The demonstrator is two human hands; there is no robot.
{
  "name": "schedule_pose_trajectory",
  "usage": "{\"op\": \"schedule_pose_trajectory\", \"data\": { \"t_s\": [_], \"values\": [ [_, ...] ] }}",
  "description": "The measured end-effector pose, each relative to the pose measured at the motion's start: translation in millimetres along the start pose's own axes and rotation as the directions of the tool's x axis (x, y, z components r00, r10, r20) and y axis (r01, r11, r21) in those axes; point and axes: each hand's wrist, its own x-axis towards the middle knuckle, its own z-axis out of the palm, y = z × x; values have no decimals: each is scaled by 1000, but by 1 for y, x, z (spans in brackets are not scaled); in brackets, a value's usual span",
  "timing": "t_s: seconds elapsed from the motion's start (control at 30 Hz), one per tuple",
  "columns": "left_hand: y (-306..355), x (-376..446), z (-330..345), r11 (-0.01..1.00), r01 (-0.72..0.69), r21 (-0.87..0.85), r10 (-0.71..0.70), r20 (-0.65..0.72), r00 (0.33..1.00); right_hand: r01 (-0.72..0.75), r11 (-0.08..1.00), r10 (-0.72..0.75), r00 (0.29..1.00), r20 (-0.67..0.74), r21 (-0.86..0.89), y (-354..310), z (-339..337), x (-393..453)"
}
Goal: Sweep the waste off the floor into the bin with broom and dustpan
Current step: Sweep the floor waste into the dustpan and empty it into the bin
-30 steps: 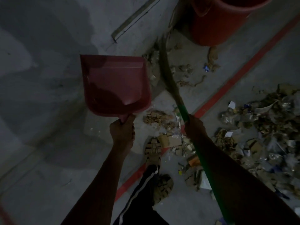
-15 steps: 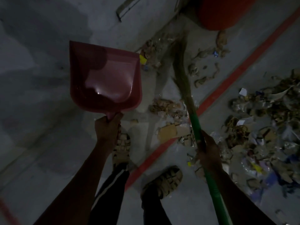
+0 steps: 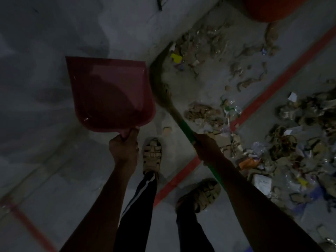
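Broom (image 3: 164,95) head has swung left, now just beside empty dustpan (image 3: 111,93), L hand (image 3: 124,150) gripping its handle, R hand (image 3: 207,148) round broom shaft; waste (image 3: 203,113) unswept on floor, bin (image 3: 269,8) at top, so sweep-in prob next

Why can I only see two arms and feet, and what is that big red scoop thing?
The camera sits on a person's head and looks down, so you see only their own arms, legs and sandals. No machine is here, just two hands.

The left hand holds the handle of the red scoop, which is a dustpan. It looks empty inside.

The right hand holds the green stick of a broom. Its brushy end reaches toward the rubbish.

On the grey floor lies lots of waste: scraps of paper, cardboard and plastic, mostly on the right. A red line is painted across the floor. The orange-red shape at the top edge is the bin.
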Motion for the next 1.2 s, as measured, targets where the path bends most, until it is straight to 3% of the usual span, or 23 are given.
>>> {"op": "schedule_pose_trajectory", "data": {
  "t_s": [0.1, 0.33, 0.47, 0.6, 0.9, 1.07, 1.2],
  "values": [
    [10, 4, 0, 999, 6, -53, -7, -23, 1000, -42, 992, 46, 998, 37, -115, -11, -4, 10],
    [25, 7, 5, 995, 19, -101, -24, -50, 998, -117, 943, 76, 987, -142, -311, 14, -16, -20],
    [32, 8, 6, 997, 14, -80, -15, -18, 1000, -205, 954, 145, 954, -262, -220, 35, -8, -43],
    [30, 7, 3, 998, -15, -61, 13, -33, 999, -169, 969, 101, 937, -334, -182, 44, 11, -67],
    [-22, -19, -41, 989, -47, -139, 43, -37, 998, 50, 998, -57, 981, -185, -45, 25, 70, -91],
    [-68, -32, -68, 983, -9, -183, -7, -83, 997, 74, 976, -80, 997, -23, -206, -2, 110, -93],
    [-101, -44, -89, 991, 11, -137, -26, -111, 993, 14, 963, -11, 1000, 14, -270, -11, 136, -90]
  ]
}}
